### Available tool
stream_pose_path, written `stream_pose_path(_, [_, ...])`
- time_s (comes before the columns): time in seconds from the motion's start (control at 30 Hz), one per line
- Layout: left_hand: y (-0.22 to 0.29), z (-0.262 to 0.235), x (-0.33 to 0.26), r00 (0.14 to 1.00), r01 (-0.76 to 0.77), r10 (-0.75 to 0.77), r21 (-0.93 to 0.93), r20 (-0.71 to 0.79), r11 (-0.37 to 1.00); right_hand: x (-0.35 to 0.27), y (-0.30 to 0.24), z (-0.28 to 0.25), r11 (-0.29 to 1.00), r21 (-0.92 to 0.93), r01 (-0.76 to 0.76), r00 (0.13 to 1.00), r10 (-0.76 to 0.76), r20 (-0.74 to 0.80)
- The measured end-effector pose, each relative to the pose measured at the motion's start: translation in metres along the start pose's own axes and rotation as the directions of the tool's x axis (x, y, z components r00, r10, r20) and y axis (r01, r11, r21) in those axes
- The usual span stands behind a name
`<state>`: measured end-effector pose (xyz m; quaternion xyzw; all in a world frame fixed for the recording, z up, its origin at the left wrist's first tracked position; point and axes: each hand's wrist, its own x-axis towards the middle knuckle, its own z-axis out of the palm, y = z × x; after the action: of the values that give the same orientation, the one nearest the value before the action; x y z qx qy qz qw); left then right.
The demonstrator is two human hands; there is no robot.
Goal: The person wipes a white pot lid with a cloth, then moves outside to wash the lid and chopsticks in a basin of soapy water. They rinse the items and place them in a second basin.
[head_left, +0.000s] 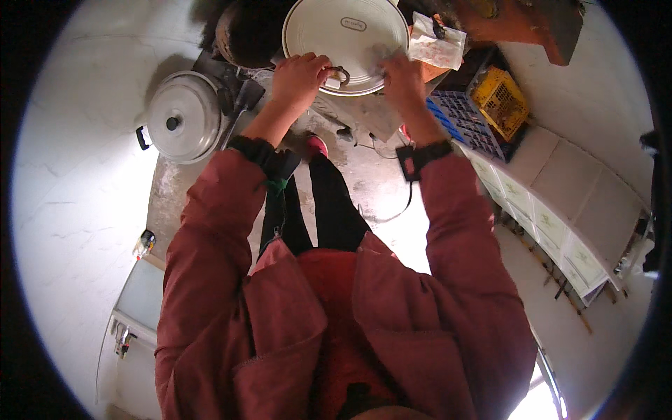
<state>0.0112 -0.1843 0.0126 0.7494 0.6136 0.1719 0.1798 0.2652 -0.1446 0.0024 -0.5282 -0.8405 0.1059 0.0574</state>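
A large round cream-coloured lid or pan with an oval badge fills the top middle, in front of me. My left hand is closed at its near left rim. The fingers press by a small white piece with a dark loop, whose kind I cannot make out. At the near right rim is my right hand. Its fingers are smeared by motion over the cream surface, so whether they grip is unclear. Both wrists wear dark straps.
On the left stands a lidded silver pot, with a dark spatula-like tool beside it. A dark round pan is behind. Right of my right hand lie a stained white packet, a yellow basket and a blue crate. Tiled cabinets line the right.
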Motion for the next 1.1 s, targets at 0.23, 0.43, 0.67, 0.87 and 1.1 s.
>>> stream_pose_path(0.23, [-0.030, -0.015, -0.009, 0.976, 0.213, -0.210, -0.397, 0.050, 0.893, -0.061, -0.090, 0.028, 0.983, 0.180, -0.046, 0.987, 0.072, -0.141])
stream_pose_path(0.43, [-0.092, -0.036, -0.089, 0.934, 0.341, -0.341, -0.569, 0.111, 0.748, -0.032, -0.110, 0.033, 0.962, -0.109, 0.252, 0.957, -0.264, -0.117])
stream_pose_path(0.67, [-0.139, -0.046, -0.184, 0.810, 0.576, -0.536, -0.497, 0.238, 0.650, 0.017, -0.144, 0.047, 0.783, -0.198, 0.589, 0.802, -0.598, 0.021])
stream_pose_path(0.87, [-0.168, -0.052, -0.238, 0.767, 0.614, -0.608, -0.509, 0.206, 0.603, 0.118, -0.191, 0.056, 0.758, -0.410, 0.508, 0.855, -0.500, 0.135])
stream_pose_path(1.1, [-0.194, -0.065, -0.282, 0.666, 0.678, -0.709, -0.584, 0.231, 0.446, 0.072, -0.193, 0.046, 0.628, -0.373, 0.683, 0.730, -0.584, 0.355])
